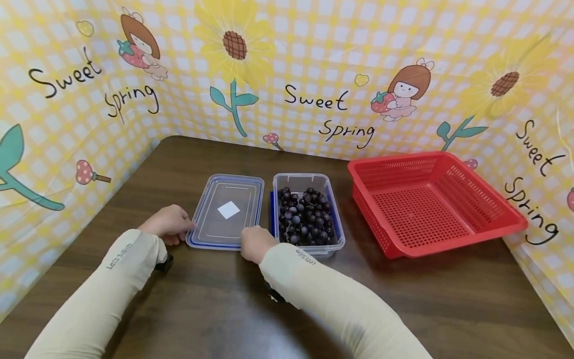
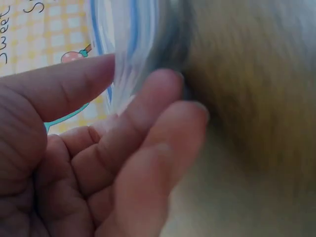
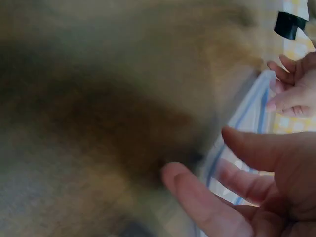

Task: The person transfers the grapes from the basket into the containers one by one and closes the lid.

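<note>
A clear lid (image 1: 211, 199) with a blue seal line and a white square label (image 1: 228, 210) lies in front of me, left of the grape box. My left hand (image 1: 170, 223) holds its left edge, with the thumb on one face and the fingertips (image 2: 160, 89) at the other. At the near right corner, my right hand (image 1: 257, 243) grips the rim between thumb and fingers, as the right wrist view shows. Beside that hand stands a clear plastic box (image 1: 338, 239) holding dark grapes (image 1: 307, 217). How firmly each hand presses is hard to see.
A red perforated basket (image 1: 417, 219) stands on the right of the brown wooden table (image 1: 206, 299). Something blue (image 1: 272, 209) shows along the box's left side. A yellow checked cloth (image 1: 305, 50) printed with flowers and words walls the table's back and sides.
</note>
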`<state>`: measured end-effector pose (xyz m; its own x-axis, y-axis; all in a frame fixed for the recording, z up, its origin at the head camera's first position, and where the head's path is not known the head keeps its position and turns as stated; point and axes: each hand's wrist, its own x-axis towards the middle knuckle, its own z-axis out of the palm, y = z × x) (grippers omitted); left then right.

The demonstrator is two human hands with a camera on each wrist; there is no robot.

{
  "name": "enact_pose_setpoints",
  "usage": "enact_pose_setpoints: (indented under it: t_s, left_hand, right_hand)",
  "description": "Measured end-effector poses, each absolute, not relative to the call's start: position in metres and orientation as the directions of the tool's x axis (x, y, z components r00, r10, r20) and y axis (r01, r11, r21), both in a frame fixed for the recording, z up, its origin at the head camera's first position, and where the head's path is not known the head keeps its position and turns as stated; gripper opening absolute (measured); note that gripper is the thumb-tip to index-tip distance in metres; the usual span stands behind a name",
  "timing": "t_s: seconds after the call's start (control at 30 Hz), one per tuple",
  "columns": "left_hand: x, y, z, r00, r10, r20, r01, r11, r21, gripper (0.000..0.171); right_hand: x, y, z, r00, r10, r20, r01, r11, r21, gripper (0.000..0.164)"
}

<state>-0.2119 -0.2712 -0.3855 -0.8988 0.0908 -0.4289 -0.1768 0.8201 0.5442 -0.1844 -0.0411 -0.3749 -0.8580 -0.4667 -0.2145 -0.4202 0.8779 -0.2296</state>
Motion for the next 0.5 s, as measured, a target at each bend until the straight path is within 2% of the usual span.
enact_pose_setpoints:
  t_s: [0.13,0.33,0.5]
  left_hand:
    - [-0.214,-0.269,-0.386,-0.901,0.102,-0.421,-0.185,0.788,0.587,0.026]
    - [-0.214,-0.27,-0.369,-0.923,0.165,-0.349,-0.132,0.714,0.687,0.019]
    - [-0.209,-0.274,-0.341,-0.937,0.179,-0.301,-0.119,0.646,0.754,0.015]
  right_hand:
    - [-0.183,-0.04,-0.377,-0.853,-0.492,-0.176,-0.459,0.866,-0.197,0.021]
    - [-0.189,-0.034,-0.374,-0.823,-0.558,-0.109,-0.53,0.823,-0.206,0.02]
    - [-0.184,-0.02,-0.352,-0.778,-0.628,0.034,-0.621,0.758,-0.201,0.004]
